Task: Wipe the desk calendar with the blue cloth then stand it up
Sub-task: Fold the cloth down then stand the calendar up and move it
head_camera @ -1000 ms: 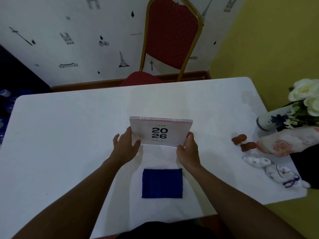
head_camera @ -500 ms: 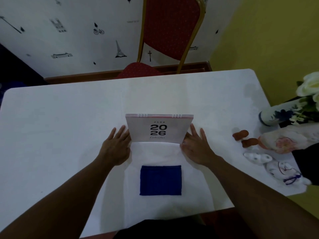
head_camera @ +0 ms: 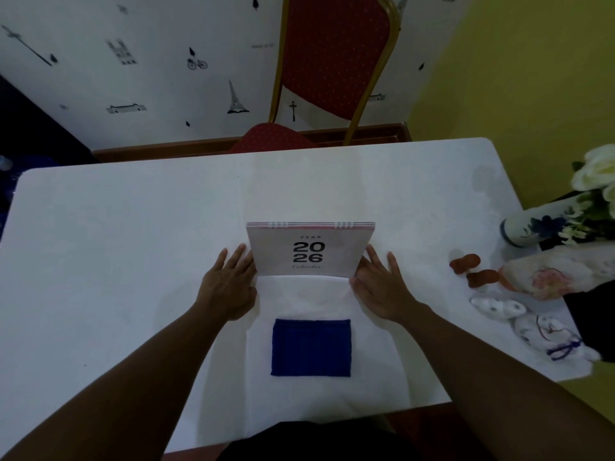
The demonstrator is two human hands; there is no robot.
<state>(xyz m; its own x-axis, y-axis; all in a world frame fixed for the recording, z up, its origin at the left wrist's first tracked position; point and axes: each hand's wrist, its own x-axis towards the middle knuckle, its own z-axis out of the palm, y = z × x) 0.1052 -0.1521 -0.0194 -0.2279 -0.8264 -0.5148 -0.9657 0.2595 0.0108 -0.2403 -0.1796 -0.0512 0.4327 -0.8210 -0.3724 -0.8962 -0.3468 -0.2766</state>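
Note:
The desk calendar [head_camera: 307,249], white with "2026" in black and a spiral top edge, stands upright in the middle of the white table [head_camera: 116,244]. My left hand [head_camera: 228,284] lies flat on the table against the calendar's left side, fingers spread. My right hand [head_camera: 379,282] lies flat by its right lower corner, fingers apart, thumb near the base. Neither hand grips anything. The blue cloth [head_camera: 311,347] lies folded in a rectangle on the table just in front of me, between my forearms.
At the table's right edge are a blue-and-white vase with white flowers [head_camera: 532,227], two small brown pieces [head_camera: 466,262], a flowered cloth item [head_camera: 552,277] and small white figurines [head_camera: 502,309]. A red chair [head_camera: 332,61] stands behind the table's far edge.
One second ago both hands held the calendar's lower corners. They have let go and now rest open and flat on the table beside it. The calendar stays standing.

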